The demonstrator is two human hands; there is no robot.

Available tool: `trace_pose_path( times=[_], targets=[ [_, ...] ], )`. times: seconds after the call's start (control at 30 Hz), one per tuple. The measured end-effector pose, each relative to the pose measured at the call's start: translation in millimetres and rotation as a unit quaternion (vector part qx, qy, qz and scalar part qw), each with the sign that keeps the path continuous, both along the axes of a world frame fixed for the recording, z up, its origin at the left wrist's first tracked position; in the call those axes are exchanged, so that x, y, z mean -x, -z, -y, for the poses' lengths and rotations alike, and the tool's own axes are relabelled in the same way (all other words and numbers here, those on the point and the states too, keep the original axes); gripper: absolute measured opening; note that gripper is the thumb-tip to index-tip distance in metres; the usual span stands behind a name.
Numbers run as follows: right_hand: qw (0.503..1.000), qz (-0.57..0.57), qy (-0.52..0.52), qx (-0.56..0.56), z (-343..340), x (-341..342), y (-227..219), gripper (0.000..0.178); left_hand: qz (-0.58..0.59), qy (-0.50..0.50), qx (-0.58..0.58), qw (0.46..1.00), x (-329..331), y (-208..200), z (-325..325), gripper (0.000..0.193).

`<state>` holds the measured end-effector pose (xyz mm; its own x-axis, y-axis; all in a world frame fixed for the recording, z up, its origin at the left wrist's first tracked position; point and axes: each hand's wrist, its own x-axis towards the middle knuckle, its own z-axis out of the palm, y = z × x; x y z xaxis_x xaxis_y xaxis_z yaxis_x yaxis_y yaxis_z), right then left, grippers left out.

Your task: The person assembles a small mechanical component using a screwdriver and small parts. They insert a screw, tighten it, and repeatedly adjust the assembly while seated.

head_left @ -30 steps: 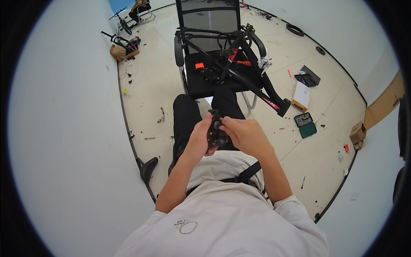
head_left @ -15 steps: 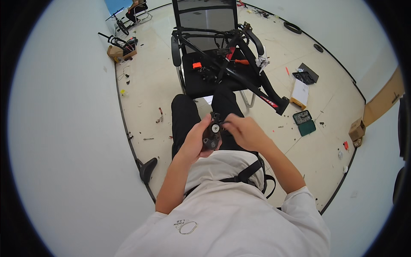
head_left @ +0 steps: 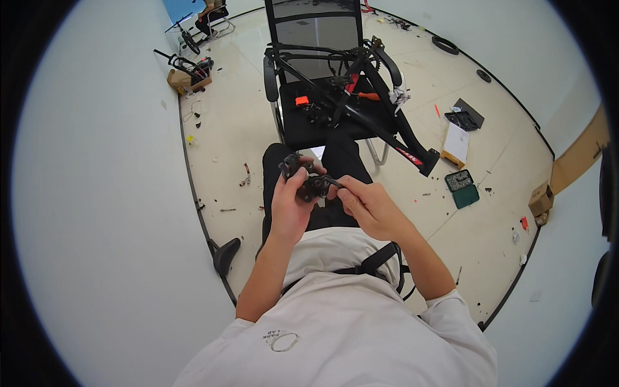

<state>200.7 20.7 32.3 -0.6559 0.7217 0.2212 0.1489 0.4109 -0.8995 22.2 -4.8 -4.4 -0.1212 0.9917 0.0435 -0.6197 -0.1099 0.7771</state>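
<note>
My left hand (head_left: 289, 209) is wrapped round a black bicycle part (head_left: 314, 187) with bolts and rounded lobes, held above my lap; its exact kind I cannot make out. Some of it sticks out past the thumb toward the upper left. My right hand (head_left: 373, 205) is closed in a pinch at the part's right end, on a thin dark rod (head_left: 334, 183) that meets the part. Whether the rod is a tool or belongs to the part, I cannot tell. Beyond my knees, a black and red bicycle frame (head_left: 371, 124) lies across a black mesh chair (head_left: 303, 133).
An orange item (head_left: 302, 100) and an orange-handled tool (head_left: 368, 96) rest on the chair seat. On the floor at right are a green case (head_left: 463, 197), a white-topped box (head_left: 456, 143) and scattered small parts. A saddle (head_left: 225, 256) stands by the left wall.
The black part has been turned and tipped toward the upper left, showing another side. My right hand's blurred fingers have come to a pinch at its right end. The view has shifted slightly.
</note>
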Motion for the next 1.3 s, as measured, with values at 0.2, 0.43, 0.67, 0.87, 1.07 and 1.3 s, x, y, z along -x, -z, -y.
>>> trace_pose_path(
  times=[0.2,0.43,0.67,0.87,1.07,1.3],
  targets=[
    [0.998,-0.008,-0.001,-0.059,-8.4,1.1,21.7,0.022,0.087,0.016,-0.045,0.995,-0.5,-6.1,0.2,0.027],
    [0.999,0.018,-0.019,-0.042,-7.6,3.5,19.4,0.021,0.106,0.034,-0.06,0.992,-0.1,-0.2,1.2,0.032],
    [0.967,0.071,0.092,-0.227,-14.6,0.2,24.0,0.011,0.015,0.043,-0.045,0.998,-5.5,-6.6,1.3,0.034],
    [0.966,0.033,0.139,-0.215,-27.7,-12.6,21.3,0.012,-0.093,0.108,-0.004,0.99,-7.5,13.2,-5.2,0.036],
    [0.977,0.02,0.154,-0.145,-20.7,-14.9,9.6,0.015,-0.121,0.086,-0.03,0.988,-7.7,14.3,-6.0,0.028],
    [0.987,-0.006,0.126,-0.102,-30.6,-31.6,4.1,0.017,-0.034,0.117,-0.015,0.992,-6.8,15.6,-7.7,0.025]
  ],
)
